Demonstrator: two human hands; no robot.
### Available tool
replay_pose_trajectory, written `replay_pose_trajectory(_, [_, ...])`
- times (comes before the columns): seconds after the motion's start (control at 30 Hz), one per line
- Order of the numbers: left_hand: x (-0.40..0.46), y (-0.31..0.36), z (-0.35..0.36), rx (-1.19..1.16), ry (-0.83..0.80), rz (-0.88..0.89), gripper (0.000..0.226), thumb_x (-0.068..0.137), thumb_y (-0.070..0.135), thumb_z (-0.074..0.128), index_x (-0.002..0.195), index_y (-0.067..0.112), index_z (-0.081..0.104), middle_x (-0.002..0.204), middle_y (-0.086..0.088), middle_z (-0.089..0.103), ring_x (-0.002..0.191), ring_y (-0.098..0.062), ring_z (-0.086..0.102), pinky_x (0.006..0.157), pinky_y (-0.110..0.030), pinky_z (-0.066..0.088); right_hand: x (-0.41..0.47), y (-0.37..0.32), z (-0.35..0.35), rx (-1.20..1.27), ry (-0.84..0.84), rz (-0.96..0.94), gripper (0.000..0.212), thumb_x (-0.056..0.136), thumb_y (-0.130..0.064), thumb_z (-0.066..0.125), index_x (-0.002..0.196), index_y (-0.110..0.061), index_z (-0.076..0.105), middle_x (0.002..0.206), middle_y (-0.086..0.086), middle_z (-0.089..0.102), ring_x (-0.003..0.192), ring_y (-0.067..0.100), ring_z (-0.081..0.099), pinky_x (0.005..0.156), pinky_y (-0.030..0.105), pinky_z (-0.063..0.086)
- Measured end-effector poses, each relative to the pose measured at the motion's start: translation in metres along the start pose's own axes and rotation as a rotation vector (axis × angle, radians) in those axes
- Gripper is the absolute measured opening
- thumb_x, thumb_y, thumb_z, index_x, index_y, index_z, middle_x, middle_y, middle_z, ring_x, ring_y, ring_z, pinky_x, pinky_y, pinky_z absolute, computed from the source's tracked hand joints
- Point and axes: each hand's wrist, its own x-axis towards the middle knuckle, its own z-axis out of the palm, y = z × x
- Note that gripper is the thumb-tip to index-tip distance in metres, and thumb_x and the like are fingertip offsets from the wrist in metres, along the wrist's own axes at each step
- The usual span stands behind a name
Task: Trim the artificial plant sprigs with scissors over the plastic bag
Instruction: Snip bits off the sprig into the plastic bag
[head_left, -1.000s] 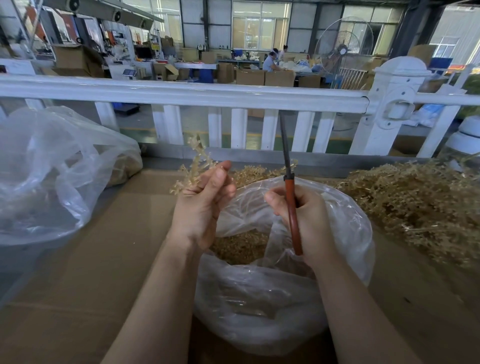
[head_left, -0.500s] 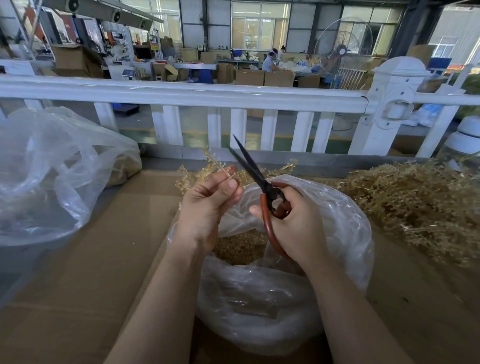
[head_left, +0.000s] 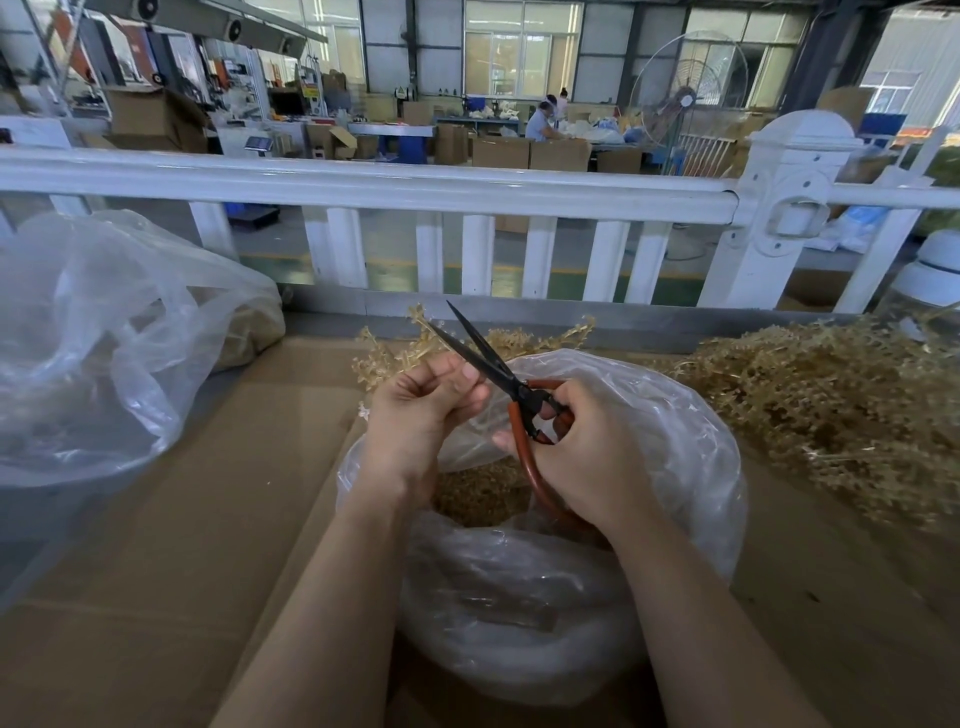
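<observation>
Two bags sit on the cardboard-covered tabletop (head_left: 156, 545): a slack one far left (head_left: 104, 338) and the open plastic bag (head_left: 675, 467) near centre, with clippings inside. A heap of untrimmed sprigs (head_left: 831, 405) lies to the right. Above the bag's mouth, the left hand (head_left: 421, 415) has its grip closed on one sprig (head_left: 400, 353); the right hand (head_left: 587, 457) grips the scissors (head_left: 498, 374), blades parted. Best keep the cut over the opening, blades clear of the pinching fingertips (head_left: 470, 373).
</observation>
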Motion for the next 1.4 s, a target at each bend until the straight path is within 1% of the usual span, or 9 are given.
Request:
replay_pose_trajectory(0.47, [-0.003, 0.004, 0.005, -0.001, 0.021, 0.000, 0.010, 0.084, -0.002, 0.063, 0.090, 0.004, 0.069, 0.075, 0.000, 0.073, 0.068, -0.009, 0.066, 0.077, -0.023, 0.058, 0.000, 0.002, -0.003, 0.054, -0.010, -0.007, 0.046, 0.073, -0.063, 0.077, 0.098, -0.033, 0.053, 0.092, -0.018, 0.061, 0.085, 0.001, 0.060, 0.065, 0.022, 0.043])
replay_pose_trajectory(0.57, [-0.003, 0.004, 0.006, -0.011, 0.041, -0.004, 0.011, 0.087, -0.005, 0.062, 0.090, 0.003, 0.068, 0.072, 0.001, 0.072, 0.067, -0.009, 0.066, 0.077, -0.023, 0.058, -0.001, 0.001, -0.005, 0.066, -0.012, -0.018, 0.045, 0.075, -0.063, 0.076, 0.097, -0.032, 0.052, 0.090, -0.015, 0.062, 0.084, 0.004, 0.062, 0.068, 0.026, 0.048])
replay_pose_trajectory(0.7, [-0.002, 0.004, 0.007, -0.005, 0.045, 0.003, 0.011, 0.088, -0.004, 0.061, 0.091, 0.003, 0.068, 0.074, 0.001, 0.073, 0.069, -0.009, 0.066, 0.079, -0.023, 0.057, -0.002, 0.000, -0.006, 0.072, 0.000, -0.035, 0.048, 0.075, -0.067, 0.072, 0.102, -0.032, 0.053, 0.097, -0.015, 0.064, 0.090, 0.003, 0.063, 0.075, 0.028, 0.054])
replay_pose_trajectory(0.87, [-0.001, 0.004, 0.005, 0.014, 0.033, 0.016, 0.010, 0.087, -0.003, 0.063, 0.095, 0.003, 0.067, 0.076, 0.000, 0.072, 0.069, -0.009, 0.066, 0.077, -0.021, 0.058, -0.004, 0.002, -0.006, 0.040, -0.003, -0.067, 0.051, 0.074, -0.069, 0.070, 0.102, -0.032, 0.050, 0.095, -0.018, 0.059, 0.089, -0.001, 0.060, 0.069, 0.019, 0.046])
replay_pose_trajectory(0.97, [-0.002, 0.003, 0.004, 0.015, -0.005, 0.044, 0.011, 0.082, 0.000, 0.065, 0.091, 0.005, 0.068, 0.076, 0.002, 0.073, 0.070, -0.008, 0.067, 0.077, -0.021, 0.058, -0.006, 0.002, -0.007, -0.013, 0.010, -0.105, 0.058, 0.068, -0.078, 0.061, 0.102, -0.032, 0.048, 0.094, -0.025, 0.054, 0.087, -0.005, 0.056, 0.067, 0.015, 0.043])
replay_pose_trajectory(1.1, [-0.003, 0.003, 0.003, 0.038, -0.038, 0.080, 0.013, 0.084, -0.002, 0.062, 0.084, 0.009, 0.070, 0.075, 0.001, 0.073, 0.070, -0.009, 0.068, 0.075, -0.021, 0.058, -0.006, 0.002, -0.007, -0.084, 0.020, -0.131, 0.067, 0.063, -0.087, 0.049, 0.105, -0.034, 0.045, 0.098, -0.025, 0.053, 0.088, 0.000, 0.057, 0.073, 0.018, 0.049])
replay_pose_trajectory(1.17, [-0.003, 0.003, 0.002, 0.053, -0.041, 0.057, 0.011, 0.085, 0.001, 0.063, 0.085, 0.010, 0.070, 0.072, 0.001, 0.072, 0.068, -0.010, 0.067, 0.073, -0.025, 0.059, -0.005, 0.004, -0.006, -0.105, 0.027, -0.127, 0.068, 0.065, -0.087, 0.050, 0.106, -0.033, 0.045, 0.100, -0.023, 0.054, 0.090, 0.002, 0.058, 0.072, 0.020, 0.050])
replay_pose_trajectory(1.3, [-0.002, 0.011, -0.001, 0.066, -0.104, -0.105, 0.007, 0.076, 0.011, 0.066, 0.083, 0.010, 0.065, 0.070, -0.001, 0.068, 0.051, -0.008, 0.061, 0.047, -0.021, 0.052, -0.004, 0.006, -0.007, -0.125, 0.019, -0.081, 0.065, 0.067, -0.086, 0.051, 0.104, -0.033, 0.045, 0.091, -0.023, 0.055, 0.083, 0.000, 0.058, 0.065, 0.020, 0.048])
replay_pose_trajectory(1.4, [-0.002, 0.019, -0.008, 0.068, -0.211, -0.288, 0.007, 0.074, 0.006, 0.065, 0.081, 0.009, 0.063, 0.071, -0.004, 0.067, 0.047, -0.011, 0.062, 0.049, -0.026, 0.058, -0.003, 0.005, -0.007, -0.149, -0.031, -0.037, 0.063, 0.069, -0.088, 0.049, 0.102, -0.034, 0.048, 0.082, -0.020, 0.059, 0.070, -0.003, 0.058, 0.056, 0.018, 0.039])
